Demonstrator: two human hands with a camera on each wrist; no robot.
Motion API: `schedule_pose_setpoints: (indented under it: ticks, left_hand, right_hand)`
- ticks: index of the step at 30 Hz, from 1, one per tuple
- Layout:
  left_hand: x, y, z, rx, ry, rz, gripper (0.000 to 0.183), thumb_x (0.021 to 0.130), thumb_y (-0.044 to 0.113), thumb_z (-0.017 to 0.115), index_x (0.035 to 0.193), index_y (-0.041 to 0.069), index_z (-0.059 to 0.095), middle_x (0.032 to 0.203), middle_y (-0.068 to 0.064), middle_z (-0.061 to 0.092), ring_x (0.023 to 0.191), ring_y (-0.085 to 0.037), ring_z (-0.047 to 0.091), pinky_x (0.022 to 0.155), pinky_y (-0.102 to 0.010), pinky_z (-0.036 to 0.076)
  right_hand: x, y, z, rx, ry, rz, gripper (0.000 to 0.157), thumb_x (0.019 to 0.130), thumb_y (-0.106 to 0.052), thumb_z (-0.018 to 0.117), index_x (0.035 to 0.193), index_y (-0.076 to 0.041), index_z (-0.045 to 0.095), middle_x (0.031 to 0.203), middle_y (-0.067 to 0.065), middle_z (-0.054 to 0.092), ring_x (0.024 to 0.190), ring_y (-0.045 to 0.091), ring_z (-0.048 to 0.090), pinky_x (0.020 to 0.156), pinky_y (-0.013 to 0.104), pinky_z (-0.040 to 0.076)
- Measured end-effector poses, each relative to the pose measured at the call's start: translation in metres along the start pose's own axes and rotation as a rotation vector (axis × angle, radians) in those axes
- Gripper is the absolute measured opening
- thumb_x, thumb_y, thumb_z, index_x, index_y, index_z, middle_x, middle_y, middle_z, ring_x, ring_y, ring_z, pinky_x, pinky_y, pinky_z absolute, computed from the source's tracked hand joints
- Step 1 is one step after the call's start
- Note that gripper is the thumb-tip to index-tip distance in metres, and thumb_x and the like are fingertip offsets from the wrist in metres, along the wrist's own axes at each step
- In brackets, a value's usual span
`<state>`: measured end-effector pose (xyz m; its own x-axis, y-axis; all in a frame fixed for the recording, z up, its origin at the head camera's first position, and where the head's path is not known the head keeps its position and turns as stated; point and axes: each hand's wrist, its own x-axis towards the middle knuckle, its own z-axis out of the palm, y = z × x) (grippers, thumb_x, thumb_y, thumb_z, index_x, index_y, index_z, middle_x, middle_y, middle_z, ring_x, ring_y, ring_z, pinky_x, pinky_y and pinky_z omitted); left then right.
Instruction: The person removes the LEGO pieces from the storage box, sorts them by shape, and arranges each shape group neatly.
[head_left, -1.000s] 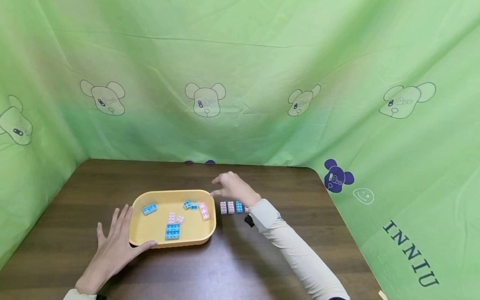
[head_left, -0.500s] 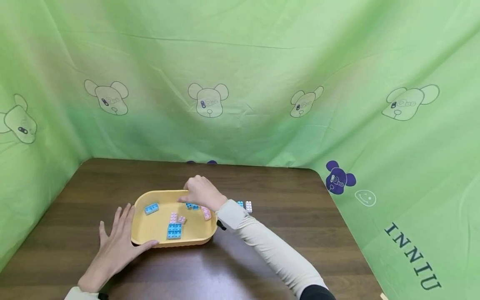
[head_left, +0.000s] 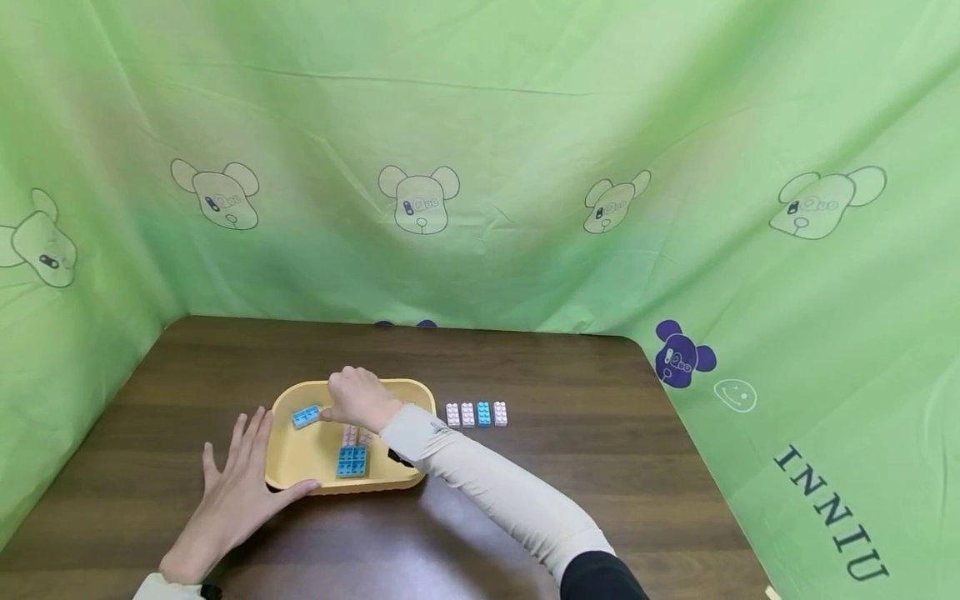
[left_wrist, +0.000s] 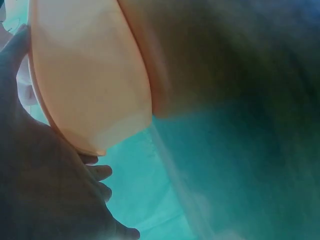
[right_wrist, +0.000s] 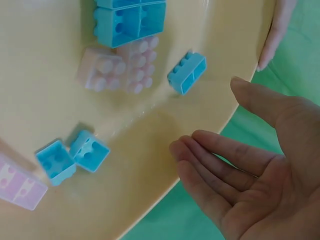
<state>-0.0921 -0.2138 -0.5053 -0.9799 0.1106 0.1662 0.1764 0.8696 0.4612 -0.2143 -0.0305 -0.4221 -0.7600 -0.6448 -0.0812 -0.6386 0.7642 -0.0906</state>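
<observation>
A yellow tray [head_left: 307, 458] holds pink and blue toy building bricks. My left hand [head_left: 236, 492] rests against the tray's left end, fingers spread, thumb along the front rim. In the left wrist view, this hand's fingers [left_wrist: 102, 172] lie beside the tray's outer wall. My right hand [head_left: 360, 398] hangs over the tray, its fingertips close to a blue brick [head_left: 306, 417]. Seen in the right wrist view, its fingers [right_wrist: 235, 150] are extended with a gap to the thumb and nothing between them. That blue brick [right_wrist: 187, 73] lies on its side on the tray floor.
Elsewhere in the tray lie larger blue bricks [head_left: 352, 461], pink bricks [right_wrist: 136, 65], two small blue bricks [right_wrist: 90, 150] and a long pink brick [right_wrist: 20, 182]. Several bricks, pale pink [head_left: 452, 415] and blue [head_left: 483, 414], stand in a row right of the tray. Green cloth [head_left: 420, 283] surrounds the table.
My right hand has moved left from the tray's right rim, across the tray, to the blue brick near its left end. My left hand has stayed at the tray's left end.
</observation>
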Motion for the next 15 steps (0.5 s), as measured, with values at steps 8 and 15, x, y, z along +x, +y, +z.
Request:
schedule_pose_setpoints:
  ticks: [8,15]
  left_hand:
    - [-0.001,0.001,-0.001,-0.015,-0.005,-0.003,0.129,0.083,0.070,0.077,0.168,-0.002,0.012,0.171,-0.029,0.019,0.159,-0.050,0.009,0.111,-0.086,0.000]
    - [0.000,0.002,-0.001,-0.022,-0.025,-0.007,0.127,0.084,0.070,0.077,0.167,-0.001,0.013,0.171,-0.028,0.020,0.158,-0.051,0.011,0.111,-0.086,0.000]
  right_hand:
    - [0.016,-0.015,0.009,-0.067,-0.036,0.040,0.037,0.096,-0.045,0.079,0.086,-0.013,0.064,0.073,-0.004,0.051,0.066,0.008,0.044,0.059,0.020,0.043]
    - [0.026,-0.028,0.026,-0.140,-0.049,0.108,0.040,0.092,-0.057,0.078,0.098,-0.018,0.074,0.095,-0.005,0.071,0.080,0.006,0.063,0.073,0.020,0.055]
